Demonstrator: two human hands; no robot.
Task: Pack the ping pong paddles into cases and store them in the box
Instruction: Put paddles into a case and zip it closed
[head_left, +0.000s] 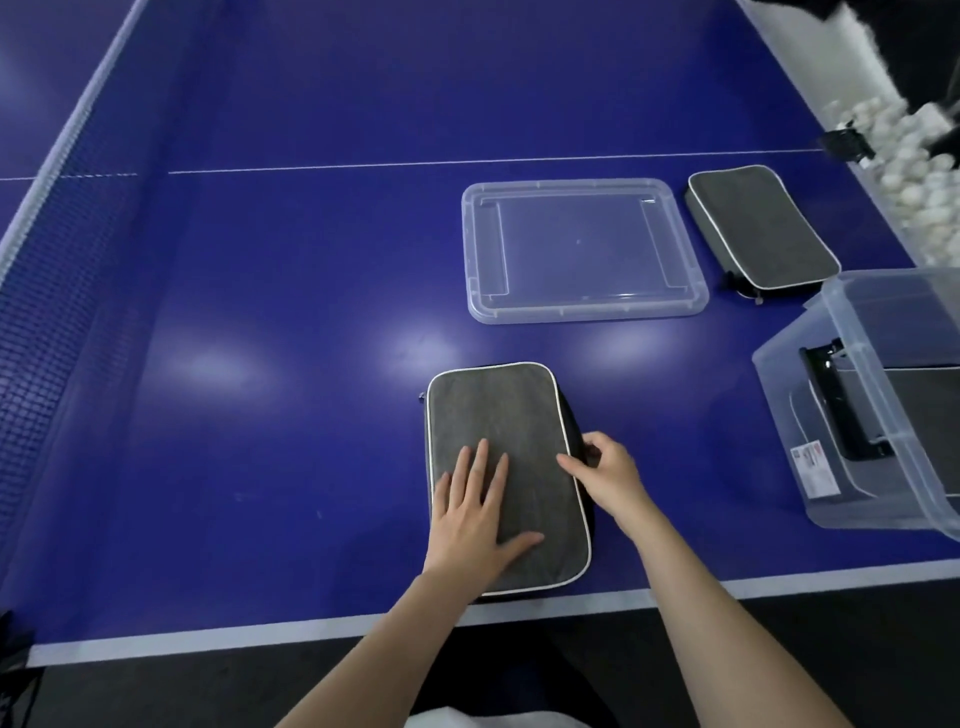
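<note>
A grey paddle case (511, 415) with white piping lies flat near the front edge of the blue table. My left hand (478, 514) presses flat on its lid with fingers spread. My right hand (605, 467) pinches the case's right edge, where the zipper runs; the zipper pull itself is hidden by the fingers. A second grey case (758, 226) lies closed at the back right. The clear plastic box (862, 415) stands at the right edge and holds a dark case inside. No bare paddle is in view.
The box's clear lid (584, 249) lies upside down in the middle of the table. The net (47, 270) runs along the left. A bin of white balls (914, 171) sits beyond the far right corner. The table's front edge (363, 621) is close to me.
</note>
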